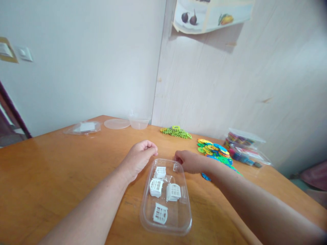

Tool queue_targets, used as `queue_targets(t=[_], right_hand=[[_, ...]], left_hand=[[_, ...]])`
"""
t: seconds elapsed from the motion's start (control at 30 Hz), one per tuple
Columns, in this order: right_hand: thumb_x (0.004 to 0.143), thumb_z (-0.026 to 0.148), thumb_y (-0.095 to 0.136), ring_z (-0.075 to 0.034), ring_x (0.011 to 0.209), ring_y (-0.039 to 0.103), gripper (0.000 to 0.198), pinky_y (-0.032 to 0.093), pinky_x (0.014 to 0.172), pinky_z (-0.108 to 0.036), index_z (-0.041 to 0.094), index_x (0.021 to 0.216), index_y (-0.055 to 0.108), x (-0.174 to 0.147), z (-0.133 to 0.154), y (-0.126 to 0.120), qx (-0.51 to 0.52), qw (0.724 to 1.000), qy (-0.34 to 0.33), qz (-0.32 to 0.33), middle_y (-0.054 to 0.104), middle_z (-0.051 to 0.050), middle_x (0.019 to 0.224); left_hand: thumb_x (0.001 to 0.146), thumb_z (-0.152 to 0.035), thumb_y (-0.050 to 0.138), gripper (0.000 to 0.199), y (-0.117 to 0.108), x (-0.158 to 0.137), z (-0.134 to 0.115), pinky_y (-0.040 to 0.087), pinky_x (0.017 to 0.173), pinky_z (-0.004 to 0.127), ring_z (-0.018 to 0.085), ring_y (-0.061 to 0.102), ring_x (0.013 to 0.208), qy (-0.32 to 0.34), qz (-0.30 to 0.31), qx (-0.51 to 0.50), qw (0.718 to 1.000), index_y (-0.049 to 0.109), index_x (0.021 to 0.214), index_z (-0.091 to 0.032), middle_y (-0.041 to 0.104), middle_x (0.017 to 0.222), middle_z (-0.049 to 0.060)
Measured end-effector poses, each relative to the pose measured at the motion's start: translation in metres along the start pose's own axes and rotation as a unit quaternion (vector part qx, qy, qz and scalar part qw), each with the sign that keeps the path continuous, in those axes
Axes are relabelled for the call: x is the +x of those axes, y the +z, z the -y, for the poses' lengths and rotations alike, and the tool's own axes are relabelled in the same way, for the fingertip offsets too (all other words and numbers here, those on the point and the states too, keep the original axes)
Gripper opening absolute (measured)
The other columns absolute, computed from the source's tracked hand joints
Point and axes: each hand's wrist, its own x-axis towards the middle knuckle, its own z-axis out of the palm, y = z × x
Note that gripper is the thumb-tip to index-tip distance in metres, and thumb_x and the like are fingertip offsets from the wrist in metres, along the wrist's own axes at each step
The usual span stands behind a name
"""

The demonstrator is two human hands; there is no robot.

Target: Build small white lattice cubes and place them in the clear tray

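A clear plastic tray stands on the table in front of me. In it lie small stacks of white lattice pieces shaped like little windows: one stack at the left, another at the right, and more at the far left and near end. My left hand is closed beside the tray's far left corner, its fingertips pinched together; whatever they hold is hidden. Curled at the far right corner is my right hand, close to a white lattice piece. Its fingertips are partly hidden, so any hold is unclear.
Behind the tray lies a heap of green pieces. Colourful notched discs are piled right of my right hand, before filled clear boxes. A clear tub, round lid and flat clear package sit toward the wall.
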Motion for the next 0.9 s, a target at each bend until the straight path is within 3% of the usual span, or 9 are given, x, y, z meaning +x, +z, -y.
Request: queue_targets(t=[0.17,0.3,0.4,0.53,0.63,0.73,0.9], right_hand=[[0.073,0.022,0.064,-0.011,0.063,0.054,0.009,0.037,0.054,-0.021,0.016,0.079,0.06,-0.002,-0.009,-0.009,0.099,0.993,0.013,-0.069,0.063,0.001,0.071],[0.079,0.026,0.057,-0.01,0.053,0.051,0.009,0.035,0.048,-0.02,0.017,0.079,0.056,-0.012,-0.005,-0.024,0.248,0.957,0.045,-0.141,0.057,0.001,0.06],[0.079,0.03,0.058,-0.01,0.051,0.049,0.012,0.036,0.047,-0.021,0.019,0.082,0.056,-0.022,0.005,-0.032,0.313,0.934,0.017,-0.173,0.058,0.001,0.061],[0.08,0.031,0.059,-0.01,0.05,0.05,0.013,0.039,0.048,-0.022,0.019,0.085,0.056,-0.034,0.026,-0.031,0.358,0.92,-0.032,-0.154,0.059,0.002,0.061],[0.083,0.031,0.057,-0.01,0.054,0.052,0.012,0.039,0.05,-0.022,0.019,0.086,0.056,-0.041,0.044,-0.023,0.32,0.93,-0.068,-0.171,0.059,0.002,0.063],[0.085,0.027,0.054,-0.01,0.061,0.052,0.008,0.038,0.054,-0.022,0.019,0.083,0.056,-0.047,0.058,-0.014,0.218,0.938,-0.126,-0.24,0.058,0.002,0.068],[0.086,0.017,0.052,-0.009,0.067,0.051,0.005,0.038,0.06,-0.022,0.018,0.084,0.057,-0.053,0.068,-0.003,0.066,0.922,-0.215,-0.316,0.057,0.001,0.078]], left_hand=[[0.076,-0.032,0.058,0.014,-0.001,-0.002,-0.001,0.038,0.072,0.029,0.018,0.059,0.076,0.011,0.004,0.003,1.0,0.064,0.077,-0.019,0.067,0.075,0.0],[0.077,-0.033,0.058,0.015,-0.001,-0.002,-0.003,0.038,0.074,0.03,0.018,0.059,0.078,0.022,0.017,-0.007,1.0,0.065,0.079,-0.019,0.067,0.076,0.001],[0.078,-0.033,0.058,0.016,-0.001,-0.003,-0.006,0.039,0.078,0.031,0.019,0.059,0.08,0.034,0.033,-0.017,0.999,0.065,0.078,-0.019,0.067,0.078,0.001],[0.081,-0.038,0.058,0.021,-0.001,-0.005,-0.01,0.039,0.081,0.031,0.018,0.058,0.081,0.049,0.06,-0.031,0.997,0.065,0.077,-0.019,0.066,0.078,0.001],[0.082,-0.041,0.059,0.024,-0.002,-0.008,-0.015,0.039,0.08,0.031,0.018,0.057,0.079,0.054,0.09,-0.043,0.993,0.065,0.076,-0.018,0.065,0.075,0.001],[0.083,-0.04,0.058,0.024,-0.003,-0.01,-0.018,0.039,0.08,0.032,0.017,0.056,0.076,0.055,0.113,-0.055,0.991,0.064,0.075,-0.018,0.063,0.071,0.0],[0.079,-0.031,0.062,0.014,-0.006,-0.01,-0.019,0.04,0.083,0.032,0.016,0.058,0.08,0.042,0.116,-0.113,0.986,0.063,0.079,-0.017,0.063,0.077,0.0]])
